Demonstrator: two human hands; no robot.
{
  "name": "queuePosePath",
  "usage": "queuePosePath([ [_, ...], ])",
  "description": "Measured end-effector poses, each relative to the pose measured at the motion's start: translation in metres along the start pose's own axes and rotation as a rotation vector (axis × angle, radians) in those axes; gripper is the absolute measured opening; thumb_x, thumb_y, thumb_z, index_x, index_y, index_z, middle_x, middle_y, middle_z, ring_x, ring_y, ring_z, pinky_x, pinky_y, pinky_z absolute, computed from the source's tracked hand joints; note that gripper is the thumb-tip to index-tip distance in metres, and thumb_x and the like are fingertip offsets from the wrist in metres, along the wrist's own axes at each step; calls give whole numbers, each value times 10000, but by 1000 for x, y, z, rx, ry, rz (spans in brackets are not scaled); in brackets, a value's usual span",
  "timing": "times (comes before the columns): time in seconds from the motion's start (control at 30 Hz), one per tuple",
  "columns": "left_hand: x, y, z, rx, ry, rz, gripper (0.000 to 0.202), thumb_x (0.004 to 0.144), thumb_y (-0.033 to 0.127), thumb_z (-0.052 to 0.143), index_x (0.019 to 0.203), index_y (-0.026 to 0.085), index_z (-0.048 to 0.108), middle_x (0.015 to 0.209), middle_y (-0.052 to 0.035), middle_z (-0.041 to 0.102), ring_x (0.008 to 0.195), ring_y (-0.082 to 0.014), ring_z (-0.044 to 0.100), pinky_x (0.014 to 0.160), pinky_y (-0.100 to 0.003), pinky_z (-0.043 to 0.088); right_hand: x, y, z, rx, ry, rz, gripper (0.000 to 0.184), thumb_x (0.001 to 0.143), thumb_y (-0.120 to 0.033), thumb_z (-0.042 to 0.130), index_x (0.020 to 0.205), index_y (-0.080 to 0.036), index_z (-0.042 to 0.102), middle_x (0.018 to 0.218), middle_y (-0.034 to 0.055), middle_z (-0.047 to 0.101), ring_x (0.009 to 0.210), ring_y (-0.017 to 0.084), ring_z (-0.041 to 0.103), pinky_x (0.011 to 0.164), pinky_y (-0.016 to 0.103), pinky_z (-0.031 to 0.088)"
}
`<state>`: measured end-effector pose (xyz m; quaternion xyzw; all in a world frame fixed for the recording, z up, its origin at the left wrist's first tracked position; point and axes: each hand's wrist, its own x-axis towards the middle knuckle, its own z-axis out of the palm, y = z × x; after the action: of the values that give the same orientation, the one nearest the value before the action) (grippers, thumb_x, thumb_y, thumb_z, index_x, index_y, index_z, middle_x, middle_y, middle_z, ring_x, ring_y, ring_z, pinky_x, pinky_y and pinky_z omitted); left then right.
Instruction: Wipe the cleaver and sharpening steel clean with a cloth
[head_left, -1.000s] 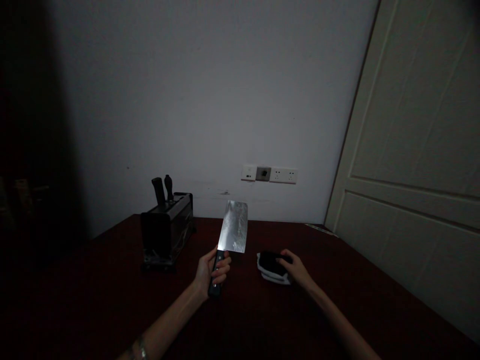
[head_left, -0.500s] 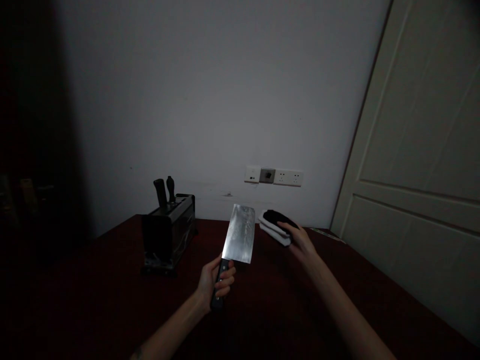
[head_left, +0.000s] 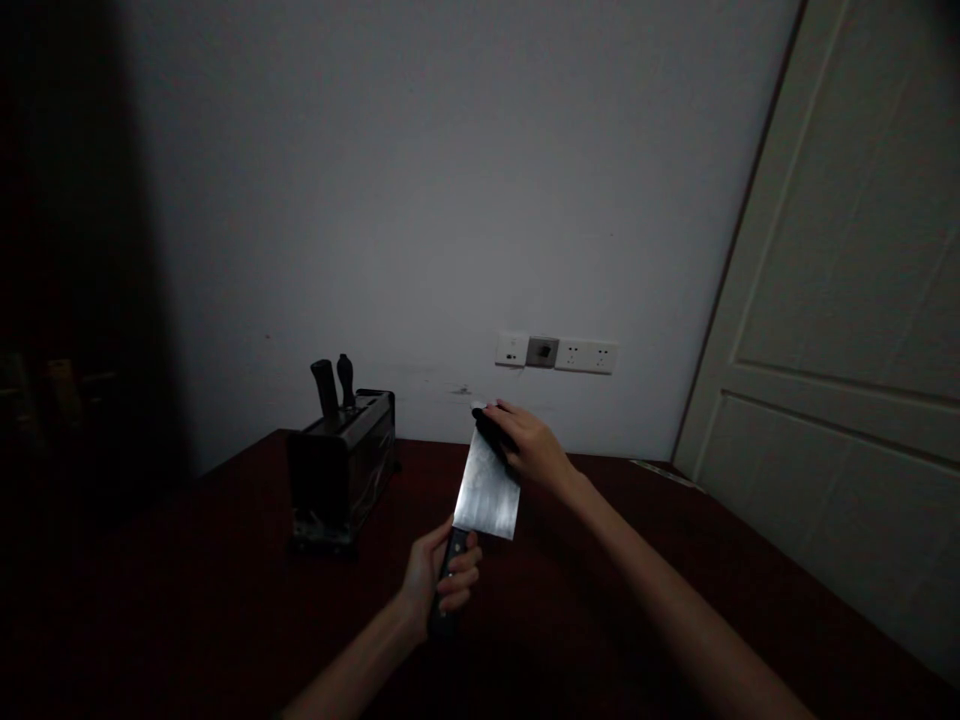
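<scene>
My left hand is closed around the black riveted handle of a cleaver. Its broad, shiny blade points up and away from me, raised above the dark red table. My right hand presses a folded black-and-white cloth against the upper part of the blade, fingers curled over it. Only the black side and a small white edge of the cloth show; the hand hides the rest. The top right part of the blade is covered by the cloth and hand.
A dark knife block with two black handles upright in it stands at left on the table. Behind are a pale wall and sockets. A panelled door rises at right. A flat strip lies near the table's back right edge.
My right hand has brought the cloth leftward from beside the cleaver onto the upper blade. My left hand keeps its hold, and the view has shifted slightly.
</scene>
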<state>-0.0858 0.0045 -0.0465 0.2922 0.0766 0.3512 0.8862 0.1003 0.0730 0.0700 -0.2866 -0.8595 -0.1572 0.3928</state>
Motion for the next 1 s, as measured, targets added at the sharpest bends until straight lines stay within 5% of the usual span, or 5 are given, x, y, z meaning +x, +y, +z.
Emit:
queuePosePath([
  [0.2, 1, 0, -2, -10, -3, -20, 304, 827, 407, 446, 720, 126, 484, 459, 72, 334, 294, -17, 130, 244, -138, 137, -3, -2, 2, -41, -142, -37, 598, 764, -161, 504, 1340, -214, 351, 1407, 76, 361, 1311, 236, 274, 1040, 475, 311],
  [0.43, 1, -4, -1, 1, -12, -25, 323, 840, 420, 421, 727, 126, 494, 458, 70, 333, 295, -19, 130, 240, -140, 139, -6, -3, 4, -47, -172, -31, 495, 836, -265, 468, 1320, -210, 385, 1382, 83, 400, 1304, 223, 291, 1050, 474, 292],
  [0.83, 2, -11, -1, 5, 23, -14, 349, 860, 430, 367, 723, 133, 487, 454, 73, 315, 293, -20, 103, 239, -141, 141, -36, -31, 7, -25, -239, -62, 491, 842, -230, 463, 1321, -160, 381, 1377, 109, 405, 1308, 215, 283, 1061, 440, 286],
  [1.0, 1, -10, 0, 31, 47, -15, 346, 850, 448, 383, 713, 143, 472, 454, 79, 298, 297, -19, 95, 238, -139, 142, -28, -19, 7, -52, -235, -39, 497, 842, -208, 451, 1330, -164, 366, 1380, 100, 403, 1305, 201, 290, 1068, 421, 282],
])
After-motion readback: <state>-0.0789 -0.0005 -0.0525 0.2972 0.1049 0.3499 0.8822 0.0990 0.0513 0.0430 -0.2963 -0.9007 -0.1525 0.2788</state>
